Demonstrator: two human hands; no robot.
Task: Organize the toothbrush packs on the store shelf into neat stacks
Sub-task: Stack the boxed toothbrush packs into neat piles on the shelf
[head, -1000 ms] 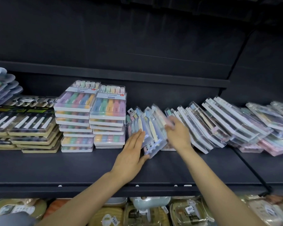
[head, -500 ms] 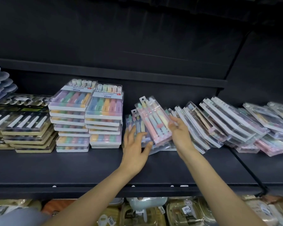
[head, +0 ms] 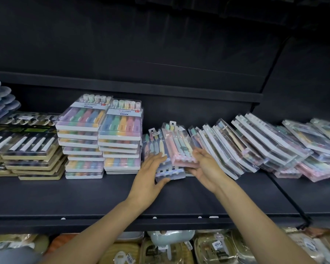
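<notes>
We read only "5" on the red tag of the stacked packs (head: 120, 122); other print too blurry. Our right hand (head: 206, 168) grips a pink toothbrush pack (head: 179, 145), tilted, hang-tab end up and away. Left hand (head: 149, 172), fingers flat, presses the leaning packs (head: 160, 159) mid-shelf (head: 84, 197). Lower shelf's goods cut off.

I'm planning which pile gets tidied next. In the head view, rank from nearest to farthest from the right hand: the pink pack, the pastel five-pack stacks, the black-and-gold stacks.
1. pink pack, held in the right hand.
2. pastel five-pack stacks, left of centre.
3. black-and-gold stacks, far left.
</notes>
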